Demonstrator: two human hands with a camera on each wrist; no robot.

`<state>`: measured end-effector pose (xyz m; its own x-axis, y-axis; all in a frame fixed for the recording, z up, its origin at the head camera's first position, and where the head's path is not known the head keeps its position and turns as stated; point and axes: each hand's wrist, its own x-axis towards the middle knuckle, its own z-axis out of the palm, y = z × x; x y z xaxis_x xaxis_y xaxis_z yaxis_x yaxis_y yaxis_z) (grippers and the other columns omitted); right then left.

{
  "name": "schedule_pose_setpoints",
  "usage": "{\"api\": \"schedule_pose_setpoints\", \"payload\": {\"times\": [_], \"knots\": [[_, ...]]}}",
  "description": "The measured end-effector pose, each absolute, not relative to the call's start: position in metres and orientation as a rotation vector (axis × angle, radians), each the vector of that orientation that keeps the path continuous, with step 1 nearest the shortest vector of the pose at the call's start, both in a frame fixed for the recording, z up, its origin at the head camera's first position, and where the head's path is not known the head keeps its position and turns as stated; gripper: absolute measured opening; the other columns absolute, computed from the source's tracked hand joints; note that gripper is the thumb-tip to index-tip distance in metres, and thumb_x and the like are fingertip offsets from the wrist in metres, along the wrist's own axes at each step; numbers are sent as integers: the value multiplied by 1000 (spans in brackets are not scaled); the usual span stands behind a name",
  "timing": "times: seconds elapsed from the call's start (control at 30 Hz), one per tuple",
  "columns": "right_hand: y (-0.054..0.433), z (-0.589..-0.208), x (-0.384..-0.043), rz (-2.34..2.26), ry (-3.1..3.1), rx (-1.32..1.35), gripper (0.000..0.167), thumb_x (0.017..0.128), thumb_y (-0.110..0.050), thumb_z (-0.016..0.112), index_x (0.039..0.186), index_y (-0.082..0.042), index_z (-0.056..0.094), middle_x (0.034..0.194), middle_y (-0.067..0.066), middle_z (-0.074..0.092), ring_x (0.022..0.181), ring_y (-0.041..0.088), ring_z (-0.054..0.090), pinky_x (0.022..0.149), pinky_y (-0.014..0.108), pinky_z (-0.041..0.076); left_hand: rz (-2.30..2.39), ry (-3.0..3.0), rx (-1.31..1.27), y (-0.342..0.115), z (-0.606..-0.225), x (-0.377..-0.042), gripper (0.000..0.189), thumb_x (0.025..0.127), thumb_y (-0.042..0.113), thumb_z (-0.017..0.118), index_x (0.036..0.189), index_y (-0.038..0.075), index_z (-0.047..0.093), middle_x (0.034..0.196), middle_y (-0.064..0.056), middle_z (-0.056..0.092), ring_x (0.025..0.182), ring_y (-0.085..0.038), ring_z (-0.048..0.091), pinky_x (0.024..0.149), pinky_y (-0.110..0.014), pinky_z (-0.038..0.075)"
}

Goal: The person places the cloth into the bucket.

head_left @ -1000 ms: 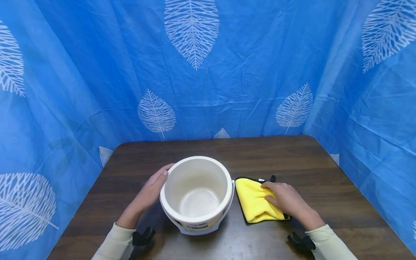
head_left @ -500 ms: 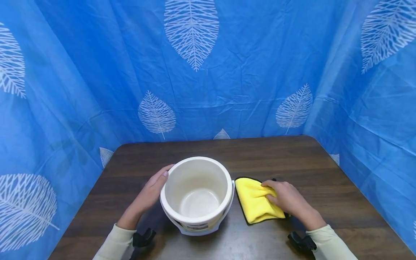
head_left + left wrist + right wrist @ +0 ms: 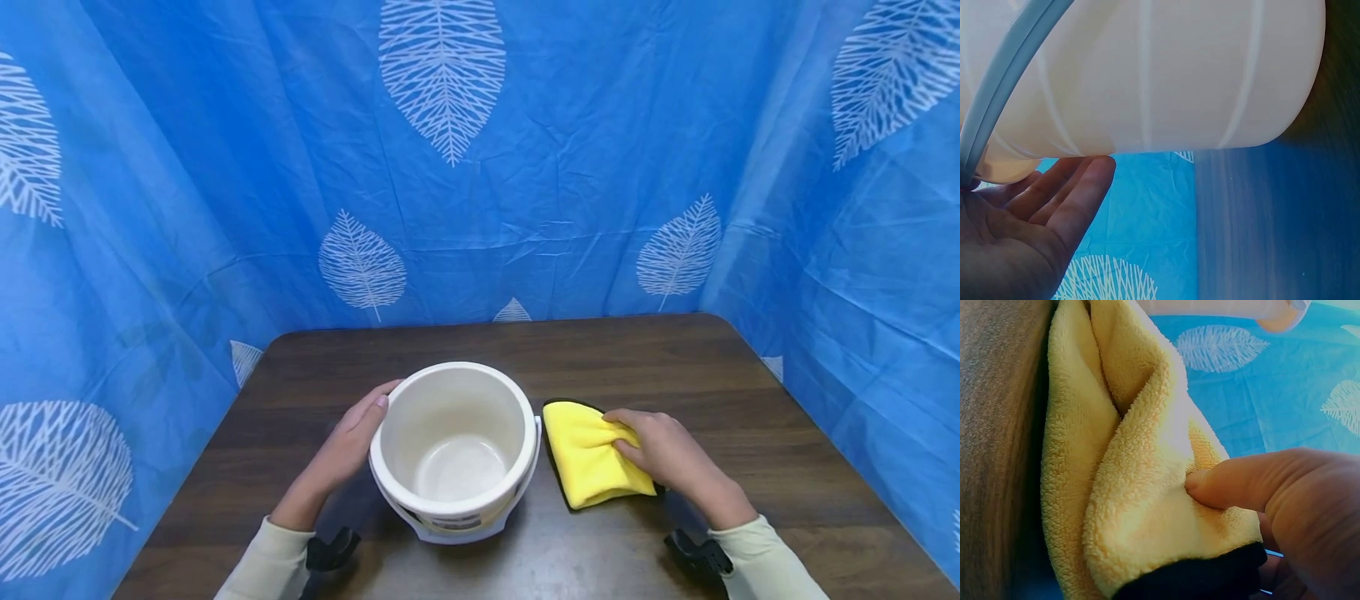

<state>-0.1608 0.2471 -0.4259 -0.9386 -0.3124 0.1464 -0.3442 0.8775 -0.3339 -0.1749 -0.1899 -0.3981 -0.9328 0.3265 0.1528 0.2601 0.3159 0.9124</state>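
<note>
A white plastic bucket (image 3: 450, 498) stands upright on the table, its inside visible in the head view. My left hand (image 3: 351, 437) rests against its left side, thumb at the rim. In the left wrist view, straight fingers (image 3: 1085, 194) touch the wall of the bucket (image 3: 1179, 75) near its pale handle (image 3: 1013, 59). To the right of the bucket, my right hand (image 3: 667, 450) pinches a folded yellow cleaning cloth (image 3: 588, 458) with dark edging. Up close in the right wrist view, the thumb (image 3: 1222, 482) presses into the fluffy cloth (image 3: 1129, 487), which bunches into folds; the other fingers are mostly hidden behind it.
The dark wooden table (image 3: 480, 342) has rounded far corners. A blue curtain (image 3: 540, 208) with white leaf prints hangs behind and on both sides. A black wrist strap mount (image 3: 332, 548) sits at the left sleeve, another mount (image 3: 697, 554) at the right.
My right hand has gathered the cloth more tightly and raised it slightly, shifting it away from me; its dark loop and white tag are now hidden. The left hand and bucket have stayed put.
</note>
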Motion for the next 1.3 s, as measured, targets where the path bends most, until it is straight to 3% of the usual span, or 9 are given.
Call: {"api": "schedule_pose_setpoints", "payload": {"times": [0.2, 0.5, 0.9, 1.3], "knots": [[247, -424, -160, 526, -2922, 534, 35, 88, -5, 78, 122, -3, 70, 114, 15, 72, 99, 31, 69, 84, 52, 57, 1708, 2498, 555, -190, -398, -174, 47, 113, 28, 31, 151, 3, 43, 147, -19, 51, 132, -37, 51, 109, -59, 39], [245, -422, -160, 526, -2879, 549, 35, 87, -3, 78, 121, -2, 70, 114, 16, 72, 99, 32, 70, 84, 53, 57, 1699, 2509, 555, -191, -399, -175, 47, 113, 28, 31, 150, 2, 44, 147, -18, 51, 132, -36, 51, 108, -58, 39], [246, -414, -163, 534, -2834, 563, 37, 88, -4, 78, 123, -1, 68, 113, 15, 72, 89, 24, 68, 80, 48, 58, 1682, 2536, 533, -190, -397, -175, 48, 113, 26, 30, 151, 0, 42, 149, -21, 49, 137, -39, 46, 112, -61, 32], [247, -406, -163, 578, -2843, 525, 40, 88, -7, 78, 126, 0, 66, 115, 16, 71, 83, 20, 63, 77, 46, 59, 1685, 2520, 528, -190, -396, -174, 48, 113, 29, 30, 151, 3, 43, 147, -18, 51, 133, -37, 50, 110, -61, 37]]}}
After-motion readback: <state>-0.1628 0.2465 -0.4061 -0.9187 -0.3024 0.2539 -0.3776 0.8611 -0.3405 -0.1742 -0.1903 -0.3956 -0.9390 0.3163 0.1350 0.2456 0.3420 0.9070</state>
